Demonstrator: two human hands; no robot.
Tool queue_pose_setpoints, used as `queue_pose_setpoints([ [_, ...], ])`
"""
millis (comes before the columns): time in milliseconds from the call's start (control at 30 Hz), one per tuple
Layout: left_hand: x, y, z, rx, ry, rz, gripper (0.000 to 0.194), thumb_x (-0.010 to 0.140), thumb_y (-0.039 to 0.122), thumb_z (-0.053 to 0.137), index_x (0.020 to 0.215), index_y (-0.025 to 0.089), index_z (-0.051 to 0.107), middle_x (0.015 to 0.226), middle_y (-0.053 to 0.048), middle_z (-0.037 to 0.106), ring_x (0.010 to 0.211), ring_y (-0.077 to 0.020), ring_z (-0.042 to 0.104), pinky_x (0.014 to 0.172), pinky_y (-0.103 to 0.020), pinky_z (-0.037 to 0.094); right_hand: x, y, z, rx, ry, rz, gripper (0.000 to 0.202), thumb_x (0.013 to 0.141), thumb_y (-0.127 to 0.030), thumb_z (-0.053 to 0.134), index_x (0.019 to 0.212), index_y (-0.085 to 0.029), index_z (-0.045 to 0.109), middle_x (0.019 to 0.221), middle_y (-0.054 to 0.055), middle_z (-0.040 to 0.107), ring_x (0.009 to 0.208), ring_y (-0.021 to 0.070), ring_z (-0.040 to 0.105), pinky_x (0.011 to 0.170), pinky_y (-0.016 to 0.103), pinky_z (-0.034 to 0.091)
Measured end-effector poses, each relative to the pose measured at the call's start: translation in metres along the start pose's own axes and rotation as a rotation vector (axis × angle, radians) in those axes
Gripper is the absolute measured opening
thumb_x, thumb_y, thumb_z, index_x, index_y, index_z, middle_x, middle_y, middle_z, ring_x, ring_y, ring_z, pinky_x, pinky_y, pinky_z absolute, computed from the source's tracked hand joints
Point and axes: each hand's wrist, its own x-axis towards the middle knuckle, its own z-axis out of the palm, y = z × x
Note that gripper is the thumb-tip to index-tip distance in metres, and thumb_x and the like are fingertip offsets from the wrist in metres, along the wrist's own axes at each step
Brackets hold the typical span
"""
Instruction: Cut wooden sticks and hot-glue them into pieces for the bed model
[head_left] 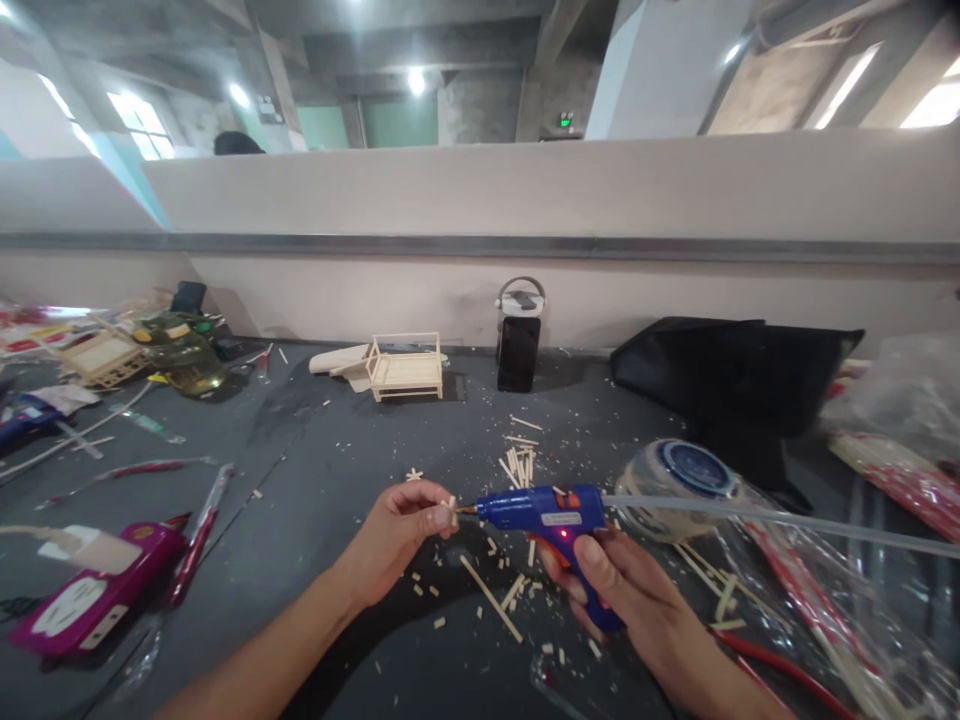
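Note:
My right hand point(634, 590) is wrapped round the grip of a blue hot glue gun point(540, 508), whose red light is lit. A long clear glue stick point(780, 522) runs out of its back toward the right. Between the thumb and fingers of my left hand point(405, 530) is a small wooden stick piece point(451, 508). The gun's metal nozzle point(466, 509) points left and meets or nearly meets this piece. Several short wooden bits point(435, 591) and a longer stick point(491, 600) lie below the hands. A small star-shaped wooden piece point(415, 475) rests just beyond my left hand.
A small wooden furniture model point(405, 372) stands at the back, left of a phone point(519, 355). A plastic jar point(675, 480), a black bag point(735, 375) and stick packets point(817, 590) crowd the right. A magenta power strip point(105, 590) and a bottle point(184, 355) are left.

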Motion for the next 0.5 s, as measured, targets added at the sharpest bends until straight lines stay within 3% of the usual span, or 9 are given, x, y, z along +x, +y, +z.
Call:
queue_pose_setpoints([
  [500, 0.0018, -0.0023, -0.0032, -0.010, -0.010, 0.015, 0.016, 0.066, 0.027, 0.083, 0.073, 0.016, 0.072, 0.067, 0.001, 0.065, 0.064, -0.0103, 0.056, 0.065, -0.024, 0.042, -0.0017, -0.0013, 0.0017, -0.011, 0.039, 0.044, 0.044, 0.089, -0.059, 0.048, 0.081, -0.018, 0.062, 0.063, -0.002, 0.046, 0.055, 0.0112, 0.044, 0.049, 0.022, 0.040],
])
